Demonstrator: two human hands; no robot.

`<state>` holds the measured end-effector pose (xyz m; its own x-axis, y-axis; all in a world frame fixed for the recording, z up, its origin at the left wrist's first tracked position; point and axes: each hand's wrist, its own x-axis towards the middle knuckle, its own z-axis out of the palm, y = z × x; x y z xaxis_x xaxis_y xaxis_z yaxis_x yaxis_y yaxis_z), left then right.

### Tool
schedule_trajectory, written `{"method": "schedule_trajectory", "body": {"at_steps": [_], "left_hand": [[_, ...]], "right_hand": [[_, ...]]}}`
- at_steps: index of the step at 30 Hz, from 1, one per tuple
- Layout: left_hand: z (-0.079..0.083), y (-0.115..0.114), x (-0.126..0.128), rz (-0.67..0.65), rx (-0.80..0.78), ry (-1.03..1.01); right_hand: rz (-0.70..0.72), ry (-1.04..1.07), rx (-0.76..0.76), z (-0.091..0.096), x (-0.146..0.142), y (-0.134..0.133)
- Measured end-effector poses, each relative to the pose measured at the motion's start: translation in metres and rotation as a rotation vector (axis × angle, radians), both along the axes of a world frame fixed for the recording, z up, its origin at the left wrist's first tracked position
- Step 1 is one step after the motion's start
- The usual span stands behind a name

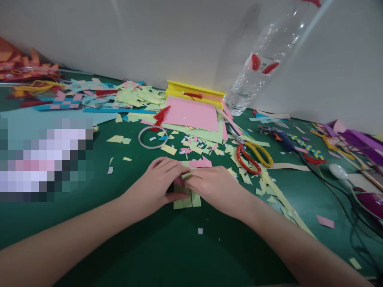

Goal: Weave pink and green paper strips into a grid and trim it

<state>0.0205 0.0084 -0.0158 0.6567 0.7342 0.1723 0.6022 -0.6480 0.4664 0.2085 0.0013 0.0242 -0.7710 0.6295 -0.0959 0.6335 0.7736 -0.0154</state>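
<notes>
Head view: the work under your fingers is a small group of pale green paper strips (187,202), lying side by side and flat on the table in front of you, with a pink paper strip (201,163) showing crosswise just beyond your knuckles. Your left hand (166,177) arches over them, its thumb reaching across the green strips; your right hand (211,184) comes in from the other side with fingers bent, and the two meet over the middle. The fingertips are mostly hidden, so I cannot tell whether either hand is pinching the paper or only pressing it.

The step in hand looks like setting crosswise strips against the upright ones, perhaps weaving them. By my judgement, the next move calls for one hand to keep the green strips flat and even while the other works the pink one snug.

Just beyond lie scattered green, pink and white paper clippings (193,148), with the metal scissors with red and yellow handles (243,142) to your right and a thin pale ring (153,148) to your left. Farther back are a pink rectangular paper sheet (191,113) and a clear plastic bottle (265,65), all on the dark green tabletop (134,251).
</notes>
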Motion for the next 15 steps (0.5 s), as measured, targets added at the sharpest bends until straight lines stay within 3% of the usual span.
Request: {"method": "schedule_trajectory", "body": {"at_steps": [7, 15], "left_hand": [[0.0001, 0.0002, 0.0000, -0.011, -0.005, 0.026], [0.0015, 0.0003, 0.0002, -0.014, -0.010, 0.026]], "right_hand": [[-0.033, 0.072, -0.064, -0.0038, 0.0031, 0.0025], [0.003, 0.134, -0.037, -0.0084, 0.0078, 0.0050]]}}
